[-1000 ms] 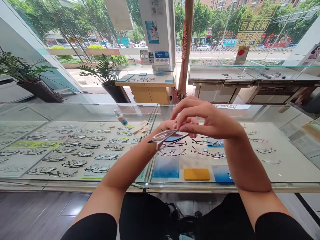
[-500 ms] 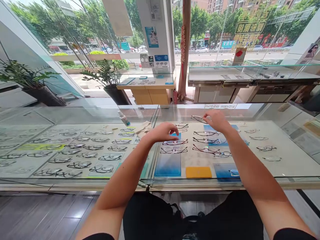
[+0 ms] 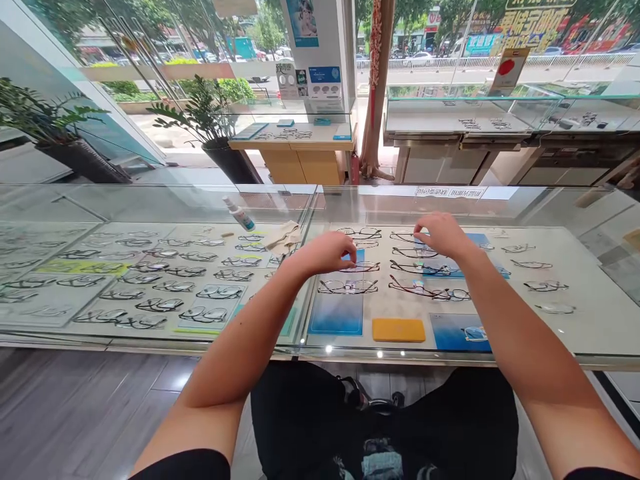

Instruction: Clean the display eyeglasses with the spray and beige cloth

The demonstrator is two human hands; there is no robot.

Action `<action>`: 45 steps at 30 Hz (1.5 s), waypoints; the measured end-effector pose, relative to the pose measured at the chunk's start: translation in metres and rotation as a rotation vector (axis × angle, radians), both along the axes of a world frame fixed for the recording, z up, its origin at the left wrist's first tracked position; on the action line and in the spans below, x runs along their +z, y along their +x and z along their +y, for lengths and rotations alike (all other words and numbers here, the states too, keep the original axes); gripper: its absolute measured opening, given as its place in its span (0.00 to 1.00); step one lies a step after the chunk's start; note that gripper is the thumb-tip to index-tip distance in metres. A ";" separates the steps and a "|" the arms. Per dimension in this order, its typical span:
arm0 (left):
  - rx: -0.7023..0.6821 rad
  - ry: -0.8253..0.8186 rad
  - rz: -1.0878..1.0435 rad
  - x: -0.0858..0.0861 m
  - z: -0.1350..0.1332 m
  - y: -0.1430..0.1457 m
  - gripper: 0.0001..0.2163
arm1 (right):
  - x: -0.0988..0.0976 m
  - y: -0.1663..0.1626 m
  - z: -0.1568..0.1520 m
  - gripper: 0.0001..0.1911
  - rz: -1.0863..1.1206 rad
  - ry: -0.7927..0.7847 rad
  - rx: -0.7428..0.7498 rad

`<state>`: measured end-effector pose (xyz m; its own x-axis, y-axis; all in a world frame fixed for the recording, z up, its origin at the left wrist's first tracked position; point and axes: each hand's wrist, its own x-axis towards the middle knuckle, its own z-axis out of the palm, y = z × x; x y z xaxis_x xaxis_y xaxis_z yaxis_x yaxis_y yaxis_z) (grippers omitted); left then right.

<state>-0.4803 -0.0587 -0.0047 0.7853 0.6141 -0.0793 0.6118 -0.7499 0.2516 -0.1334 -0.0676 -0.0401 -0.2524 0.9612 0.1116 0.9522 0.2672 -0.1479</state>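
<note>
My right hand [image 3: 443,235] reaches over the glass display counter [image 3: 450,357], its fingers curled down and pinched at the right end of a thin-framed pair of glasses [image 3: 404,235] lying flat there. My left hand [image 3: 327,253] hovers low over the counter's middle. Its fingers are loosely curled with nothing in them, next to another pair of glasses [image 3: 361,267] on a blue card. More pairs lie in rows around both hands.
A spray bottle [image 3: 239,215] and a beige cloth [image 3: 285,235] lie to the left of my hands. A yellow pad [image 3: 399,329] and blue cards [image 3: 336,313] lie near the front edge. Potted plants [image 3: 210,133] and further showcases [image 3: 470,110] stand beyond.
A second ago both hands held a pair of glasses up in the air. My right hand carried it forward and set it down on the counter, and my left hand let go and sank.
</note>
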 end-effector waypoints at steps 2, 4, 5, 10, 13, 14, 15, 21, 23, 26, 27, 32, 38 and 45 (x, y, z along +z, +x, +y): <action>0.018 0.010 -0.003 0.000 0.000 0.000 0.08 | -0.002 0.001 0.001 0.13 -0.003 -0.004 0.002; 0.037 0.021 -0.006 -0.001 0.001 0.001 0.08 | -0.003 0.002 0.001 0.13 -0.006 -0.007 0.009; 0.046 0.028 -0.009 -0.001 0.002 0.001 0.09 | -0.004 0.003 0.002 0.14 -0.007 -0.007 0.013; 0.087 0.049 -0.024 -0.002 0.004 0.003 0.08 | -0.003 0.005 0.002 0.14 -0.010 -0.011 0.014; 0.138 0.041 -0.091 0.006 -0.001 0.002 0.09 | -0.001 0.005 0.001 0.13 -0.016 -0.027 0.016; 0.148 0.018 -0.115 0.011 -0.004 0.002 0.09 | 0.000 0.005 0.001 0.13 -0.017 -0.032 0.015; 0.145 -0.021 -0.128 0.016 -0.008 0.001 0.11 | 0.001 0.005 0.000 0.13 -0.016 -0.033 0.013; 0.050 -0.254 0.106 0.030 -0.032 0.001 0.10 | 0.005 0.003 -0.005 0.13 0.036 0.065 -0.005; 0.074 -0.239 0.175 0.028 -0.035 0.004 0.08 | 0.007 0.001 -0.008 0.13 0.068 0.114 -0.001; 0.102 -0.206 0.208 0.022 -0.036 0.008 0.04 | 0.012 -0.003 -0.013 0.13 0.118 0.163 0.015; 0.112 -0.197 0.210 0.020 -0.035 0.009 0.03 | 0.014 -0.005 -0.015 0.13 0.132 0.173 0.020; 0.123 -0.154 0.166 0.012 -0.029 0.011 0.03 | 0.024 -0.015 -0.022 0.13 0.224 0.187 0.046; 0.094 -0.280 -0.052 0.018 -0.019 0.001 0.06 | 0.034 -0.025 -0.031 0.16 0.337 0.167 0.027; 0.192 -0.509 -0.861 0.024 -0.015 0.005 0.15 | 0.039 -0.046 -0.042 0.18 0.397 0.149 0.074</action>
<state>-0.4752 -0.0739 0.0190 0.5903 0.7869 0.1796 0.1709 -0.3393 0.9250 -0.1790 -0.1093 -0.0008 -0.2293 0.9083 0.3500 0.8068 0.3785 -0.4537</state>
